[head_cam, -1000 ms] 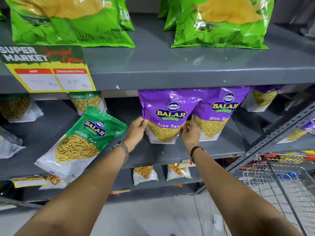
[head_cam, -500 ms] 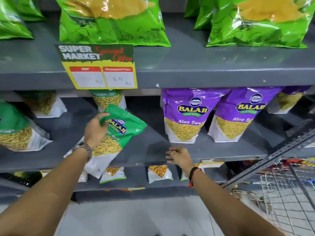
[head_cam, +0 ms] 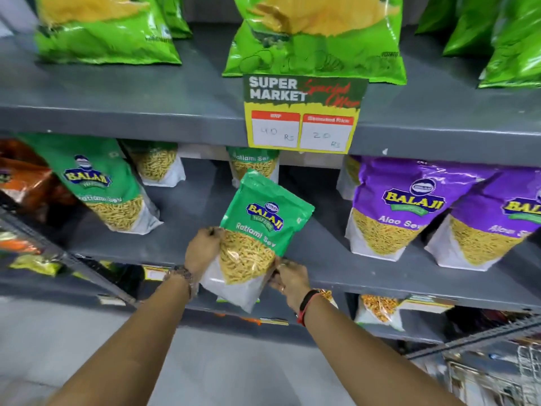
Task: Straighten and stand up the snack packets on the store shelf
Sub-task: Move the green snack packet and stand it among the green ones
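A green Ratlami Sev packet (head_cam: 257, 230) leans tilted at the front edge of the grey middle shelf (head_cam: 322, 265), its lower end hanging past the edge. My left hand (head_cam: 203, 250) grips its left side and my right hand (head_cam: 288, 278) holds its lower right corner. Another green Ratlami Sev packet (head_cam: 99, 186) stands to the left, and two more (head_cam: 254, 165) sit further back. Two purple Aloo Sev packets (head_cam: 401, 209) stand upright at the right.
Large green chip bags (head_cam: 316, 39) sit on the top shelf above a price sign (head_cam: 303, 112). Small packets (head_cam: 377, 310) lie on the lower shelf. A wire trolley (head_cam: 497, 370) is at the bottom right. Orange packets (head_cam: 23, 177) are at the far left.
Both hands left the purple Aloo Sev packet. My left hand reached the leaning green packet first, then my right hand joined it at the lower corner. The view shifted left.
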Action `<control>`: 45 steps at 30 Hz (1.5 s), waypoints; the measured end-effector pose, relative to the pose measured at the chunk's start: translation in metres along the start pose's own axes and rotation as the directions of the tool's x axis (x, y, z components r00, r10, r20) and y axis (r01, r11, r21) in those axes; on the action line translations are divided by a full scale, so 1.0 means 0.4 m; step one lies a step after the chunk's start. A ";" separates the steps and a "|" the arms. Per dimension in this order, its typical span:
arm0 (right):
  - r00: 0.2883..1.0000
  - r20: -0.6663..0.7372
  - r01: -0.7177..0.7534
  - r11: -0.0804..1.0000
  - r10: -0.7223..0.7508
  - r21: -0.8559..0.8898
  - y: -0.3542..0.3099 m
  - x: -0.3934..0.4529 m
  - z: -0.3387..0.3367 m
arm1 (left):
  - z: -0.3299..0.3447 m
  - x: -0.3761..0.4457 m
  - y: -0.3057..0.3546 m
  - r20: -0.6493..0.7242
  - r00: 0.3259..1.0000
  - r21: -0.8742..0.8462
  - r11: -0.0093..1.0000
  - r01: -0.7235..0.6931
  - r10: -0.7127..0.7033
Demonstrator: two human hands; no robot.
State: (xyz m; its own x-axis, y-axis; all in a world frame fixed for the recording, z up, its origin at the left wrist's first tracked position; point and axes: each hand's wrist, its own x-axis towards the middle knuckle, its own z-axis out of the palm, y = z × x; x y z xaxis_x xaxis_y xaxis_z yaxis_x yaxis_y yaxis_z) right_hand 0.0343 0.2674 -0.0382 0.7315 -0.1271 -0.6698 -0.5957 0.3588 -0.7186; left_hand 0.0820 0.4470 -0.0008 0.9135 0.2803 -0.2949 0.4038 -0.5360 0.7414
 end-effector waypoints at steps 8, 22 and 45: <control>0.970 -0.020 0.233 0.954 -0.240 -0.190 -0.019 -0.137 -0.191 | 0.074 -0.267 -0.019 0.026 1.000 -0.494 0.869 0.002 0.013; 0.897 -0.075 0.411 0.883 -0.437 -0.229 -0.045 -0.308 -0.403 | 0.153 -0.444 0.038 0.112 0.968 -0.600 0.792 -0.115 0.226; 0.730 0.000 0.632 0.675 -0.683 -0.381 -0.206 0.002 -0.040 | 0.112 -0.007 0.101 -0.103 0.965 -0.523 0.812 -0.259 0.241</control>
State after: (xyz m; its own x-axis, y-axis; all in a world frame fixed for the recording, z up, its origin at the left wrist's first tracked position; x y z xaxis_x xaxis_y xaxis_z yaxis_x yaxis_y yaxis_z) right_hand 0.0788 0.2228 0.0175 0.9412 -0.3378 0.0018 -0.0665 -0.1905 -0.9794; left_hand 0.0980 0.3888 0.0027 0.9738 0.2233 -0.0434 0.0652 -0.0908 0.9937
